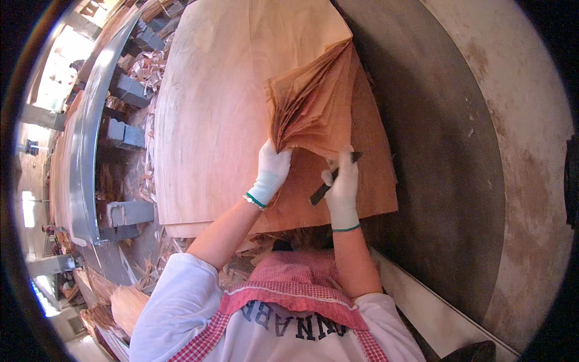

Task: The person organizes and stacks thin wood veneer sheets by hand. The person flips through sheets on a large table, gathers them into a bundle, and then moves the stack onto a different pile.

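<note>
My left hand point(272, 169), in a white knit glove with a green cuff, is closed around the lower left corner of a fanned bundle of thin reddish-brown wood veneer sheets point(316, 102). The bundle is creased and gathered, and rests on a broad stack of pale veneer point(205, 114). At the bundle's lower right edge, my right hand point(344, 187), gloved the same way, grips a dark flat bar-like tool point(319, 194). The tool slants through the fist, one end showing on each side; its exact kind cannot be made out.
On the left, a metal-edged table point(90, 163) bears more veneer, with grey blocks point(128, 136) beside it. Veneer scraps point(148, 72) litter the gap between. To the right run a dark surface point(434, 133) and a stained pale wall or floor point(531, 181).
</note>
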Demonstrator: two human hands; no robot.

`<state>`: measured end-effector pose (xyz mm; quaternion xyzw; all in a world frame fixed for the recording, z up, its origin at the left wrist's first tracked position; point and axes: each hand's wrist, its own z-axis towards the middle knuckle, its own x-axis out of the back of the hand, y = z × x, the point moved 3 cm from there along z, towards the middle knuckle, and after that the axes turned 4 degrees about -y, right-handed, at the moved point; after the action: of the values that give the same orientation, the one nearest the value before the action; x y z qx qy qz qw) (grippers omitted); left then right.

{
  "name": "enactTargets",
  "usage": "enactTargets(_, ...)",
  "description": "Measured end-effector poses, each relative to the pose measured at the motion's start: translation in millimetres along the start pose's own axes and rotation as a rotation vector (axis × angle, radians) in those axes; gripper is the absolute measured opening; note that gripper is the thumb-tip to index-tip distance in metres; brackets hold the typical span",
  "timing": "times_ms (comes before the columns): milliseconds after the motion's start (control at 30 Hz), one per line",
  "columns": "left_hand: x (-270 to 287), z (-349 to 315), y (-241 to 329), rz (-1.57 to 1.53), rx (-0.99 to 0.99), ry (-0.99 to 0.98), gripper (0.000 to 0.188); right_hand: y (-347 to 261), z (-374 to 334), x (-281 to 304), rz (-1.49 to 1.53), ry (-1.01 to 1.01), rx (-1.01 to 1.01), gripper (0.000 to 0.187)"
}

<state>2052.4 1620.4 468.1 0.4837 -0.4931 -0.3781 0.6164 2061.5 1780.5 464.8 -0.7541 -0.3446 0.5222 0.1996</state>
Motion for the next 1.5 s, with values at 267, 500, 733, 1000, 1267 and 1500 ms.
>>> enactTargets(267,-20,-6,-16,-0.081,0.175,-0.361,0.035,1,33,-24,-0.337,-0.034,0.090,0.025)
enactTargets(500,-4,2,-33,-0.571,0.388,-0.484,0.048,32,53,-8,-0.496,-0.076,-0.052,0.030)
enactTargets(733,2,18,-68,-0.249,0.442,-0.141,0.044,57,65,-2,-0.568,-0.092,-0.123,0.036)
enactTargets(1000,22,38,-92,-0.010,0.453,-0.025,0.052,59,71,5,-0.540,-0.105,0.045,0.021)
enactTargets(1267,147,84,60,0.630,-0.344,0.189,0.039,-46,-1,106,-0.679,0.276,-0.036,0.021)
enactTargets(1500,215,122,241,0.836,-0.427,0.078,0.037,-86,-2,200,-0.870,0.537,0.107,0.032)
